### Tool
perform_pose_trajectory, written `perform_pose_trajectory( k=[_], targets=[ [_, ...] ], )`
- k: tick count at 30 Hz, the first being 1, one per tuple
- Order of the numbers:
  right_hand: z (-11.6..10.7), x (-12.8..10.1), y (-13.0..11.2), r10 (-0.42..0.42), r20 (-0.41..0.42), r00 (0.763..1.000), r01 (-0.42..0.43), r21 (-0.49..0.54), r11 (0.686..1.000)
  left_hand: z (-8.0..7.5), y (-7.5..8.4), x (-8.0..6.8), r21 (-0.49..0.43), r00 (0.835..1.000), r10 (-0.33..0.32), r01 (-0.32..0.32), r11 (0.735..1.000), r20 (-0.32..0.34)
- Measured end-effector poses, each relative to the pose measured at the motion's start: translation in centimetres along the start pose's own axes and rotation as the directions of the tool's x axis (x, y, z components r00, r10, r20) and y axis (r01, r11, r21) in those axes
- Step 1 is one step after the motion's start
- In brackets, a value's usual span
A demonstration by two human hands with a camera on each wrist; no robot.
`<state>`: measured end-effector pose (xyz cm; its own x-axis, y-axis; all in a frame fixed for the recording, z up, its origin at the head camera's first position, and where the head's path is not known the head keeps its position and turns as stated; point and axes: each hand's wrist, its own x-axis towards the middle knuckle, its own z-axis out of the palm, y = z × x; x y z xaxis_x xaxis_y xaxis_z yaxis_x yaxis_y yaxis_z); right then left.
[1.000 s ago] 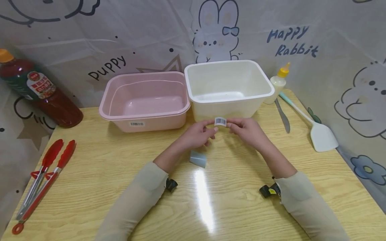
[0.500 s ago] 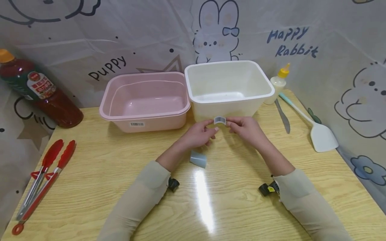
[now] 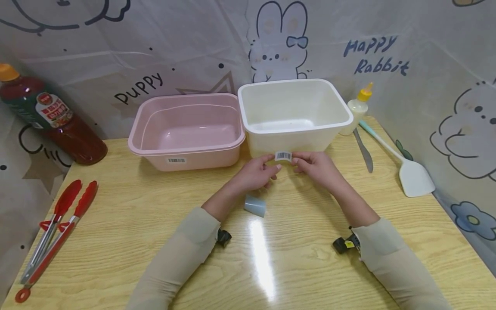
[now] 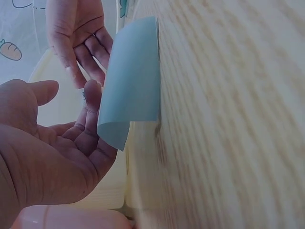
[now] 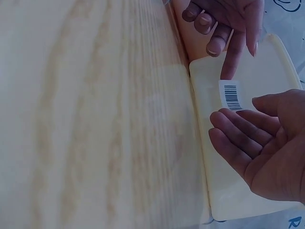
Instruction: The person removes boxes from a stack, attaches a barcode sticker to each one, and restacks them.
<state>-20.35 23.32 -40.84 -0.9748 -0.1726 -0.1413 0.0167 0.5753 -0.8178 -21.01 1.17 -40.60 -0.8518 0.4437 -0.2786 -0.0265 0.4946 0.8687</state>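
Observation:
A small white barcode sticker (image 3: 283, 156) is held between both hands, just in front of the white tub (image 3: 271, 144). My left hand (image 3: 271, 165) pinches its left end and my right hand (image 3: 299, 161) pinches its right end. In the right wrist view the barcode sticker (image 5: 232, 95) lies against the white tub's wall (image 5: 224, 181), with the left index finger (image 5: 229, 62) on its far end. A curled blue-grey slip of paper (image 3: 254, 205) lies on the table below the left hand. It fills the middle of the left wrist view as the blue-grey slip (image 4: 131, 86).
A pink tub (image 3: 186, 150) stands left of the white one. A dark sauce bottle (image 3: 50, 116) and red tongs (image 3: 58, 224) are at the left. At the right lie a knife (image 3: 363, 150), a white spatula (image 3: 412, 174) and a small squeeze bottle (image 3: 358, 107).
Both hands and the sticker stay almost where they were; the sticker has sunk a touch closer to the white tub's wall.

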Motion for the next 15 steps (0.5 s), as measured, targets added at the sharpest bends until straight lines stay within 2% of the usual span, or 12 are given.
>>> perform_pose_trajectory(
  k=[6,15],
  targets=[
    [0.06,0.23,0.36,0.0,0.025,1.0,-0.001,0.045,0.999,0.04,-0.11,0.11,0.014,1.0,-0.002,0.002,1.0,-0.007],
    [0.17,0.33,0.55,0.01,0.024,1.0,-0.012,0.06,0.998,0.05,-0.23,-0.16,0.048,1.0,-0.011,0.013,0.999,-0.025]
  ],
)
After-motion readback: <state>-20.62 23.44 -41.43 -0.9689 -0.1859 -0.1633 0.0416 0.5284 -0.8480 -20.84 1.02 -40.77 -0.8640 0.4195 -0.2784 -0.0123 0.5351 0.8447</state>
